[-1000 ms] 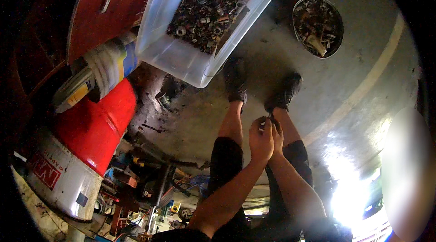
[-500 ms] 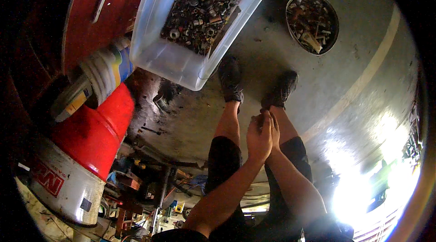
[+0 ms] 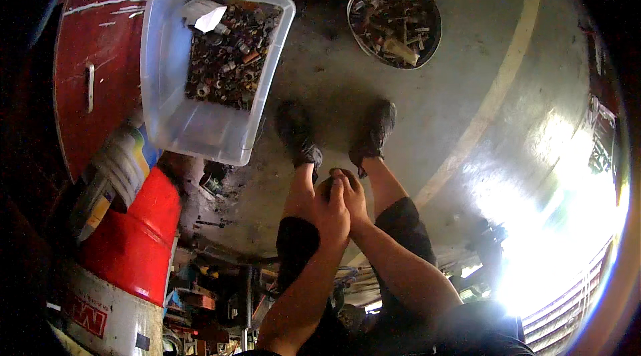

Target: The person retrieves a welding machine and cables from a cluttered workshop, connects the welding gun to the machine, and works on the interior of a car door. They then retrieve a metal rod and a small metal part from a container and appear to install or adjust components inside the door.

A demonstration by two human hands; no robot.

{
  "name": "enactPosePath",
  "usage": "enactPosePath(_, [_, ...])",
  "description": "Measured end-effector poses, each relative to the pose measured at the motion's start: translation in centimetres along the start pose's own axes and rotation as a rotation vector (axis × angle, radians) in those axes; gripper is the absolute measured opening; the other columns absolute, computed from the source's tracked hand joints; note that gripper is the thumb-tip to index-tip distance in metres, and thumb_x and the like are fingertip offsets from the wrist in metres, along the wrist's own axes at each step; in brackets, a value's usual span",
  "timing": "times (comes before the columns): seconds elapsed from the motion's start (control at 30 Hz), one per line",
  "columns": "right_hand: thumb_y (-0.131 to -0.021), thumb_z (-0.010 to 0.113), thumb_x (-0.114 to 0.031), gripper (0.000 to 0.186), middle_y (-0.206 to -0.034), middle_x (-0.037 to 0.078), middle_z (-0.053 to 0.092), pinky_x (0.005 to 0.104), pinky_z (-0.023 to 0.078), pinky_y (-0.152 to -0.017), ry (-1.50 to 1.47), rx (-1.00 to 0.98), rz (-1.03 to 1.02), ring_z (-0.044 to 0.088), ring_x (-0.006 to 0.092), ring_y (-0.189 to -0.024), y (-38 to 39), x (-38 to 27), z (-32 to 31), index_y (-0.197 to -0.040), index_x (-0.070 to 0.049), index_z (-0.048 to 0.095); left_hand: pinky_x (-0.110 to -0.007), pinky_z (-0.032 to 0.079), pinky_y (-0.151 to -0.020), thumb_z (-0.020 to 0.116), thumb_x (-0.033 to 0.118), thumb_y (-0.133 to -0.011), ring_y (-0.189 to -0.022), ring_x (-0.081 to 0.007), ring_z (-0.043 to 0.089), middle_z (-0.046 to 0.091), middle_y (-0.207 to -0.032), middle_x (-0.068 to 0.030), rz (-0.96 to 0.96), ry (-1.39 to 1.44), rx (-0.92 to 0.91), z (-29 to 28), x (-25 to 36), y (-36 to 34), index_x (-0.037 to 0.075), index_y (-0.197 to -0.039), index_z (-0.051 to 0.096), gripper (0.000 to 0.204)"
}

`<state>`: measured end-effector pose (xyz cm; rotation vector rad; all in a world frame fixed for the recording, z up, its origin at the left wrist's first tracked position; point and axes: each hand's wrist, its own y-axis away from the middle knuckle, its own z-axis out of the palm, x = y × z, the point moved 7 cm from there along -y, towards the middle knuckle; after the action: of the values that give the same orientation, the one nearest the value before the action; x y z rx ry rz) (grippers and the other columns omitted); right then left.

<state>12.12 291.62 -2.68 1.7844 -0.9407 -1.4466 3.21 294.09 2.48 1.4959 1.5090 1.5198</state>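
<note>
Over the floor between my knees, my left hand [image 3: 332,214] and my right hand [image 3: 356,201] are pressed together, fingers closed against each other. A dark patch shows at the fingertips; whether it is grime or a small held thing I cannot tell. Beyond them to the left is a clear plastic bin [image 3: 155,75], holding many small metal parts [image 3: 230,65] such as nuts and fittings, with a white piece [image 3: 210,19] on top. A round pan [image 3: 352,30] of similar parts lies on the floor at the far right. Neither container is touched by my hands.
Left of the bin stands a dark red cabinet panel [image 3: 100,42] with a handle. Closer in are a red bucket [image 3: 130,242], a grey-white bucket [image 3: 127,309] and a ribbed container [image 3: 127,162]. My shoes [image 3: 374,127] rest on the concrete floor [image 3: 427,109]. Strong light glares at right.
My view has swung, so the bin, pan and legs appear further left. Both hands stay together, with their fingers slightly shifted against each other.
</note>
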Motion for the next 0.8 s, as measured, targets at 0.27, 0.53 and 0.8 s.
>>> enactPosePath(0.27, [-0.094, 0.048, -0.023, 0.025, -0.095, 0.008, 0.062, 0.0315, 0.046, -0.077, 0.252, -0.069, -0.113, 0.057, 0.0183, -0.084, -1.0, 0.1, -0.5, -0.105, -0.002, 0.059, -0.032, 0.042, -0.087, 0.053, 0.028, -0.092, -0.098, -0.0272, 0.058, 0.064, -0.097, -0.0193, 0.251, -0.148, 0.078, 0.1, 3.4, 0.1, -0.005, -0.102, 0.060, 0.035])
enactPosePath(0.53, [-0.095, 0.048, -0.025, 0.025, -0.092, 0.007, 0.062, 0.0296, 0.046, -0.074, 0.022, -0.108, -0.108, 0.058, 0.0175, -0.082, -1.8, 2.6, -0.6, -0.103, -0.004, 0.059, -0.031, 0.044, -0.085, 0.056, 0.024, -0.091, -0.095, -0.0267, 0.060, 0.064, -0.098, -0.0170, 0.112, 0.225, 0.054, 0.2, 0.0, -1.0, -0.005, -0.103, 0.057, 0.032])
enactPosePath(0.8, [-0.094, 0.047, -0.022, 0.025, -0.100, 0.008, 0.062, 0.0315, 0.046, -0.080, 0.603, -0.091, -0.464, 0.059, 0.0235, -0.090, -1.3, 0.3, -1.1, -0.105, -0.004, 0.060, -0.033, 0.044, -0.083, 0.057, 0.028, -0.090, -0.094, -0.0280, 0.060, 0.063, -0.099, -0.0183, -0.006, 0.095, 0.090, -0.1, -1.4, 0.0, -0.004, -0.103, 0.059, 0.035])
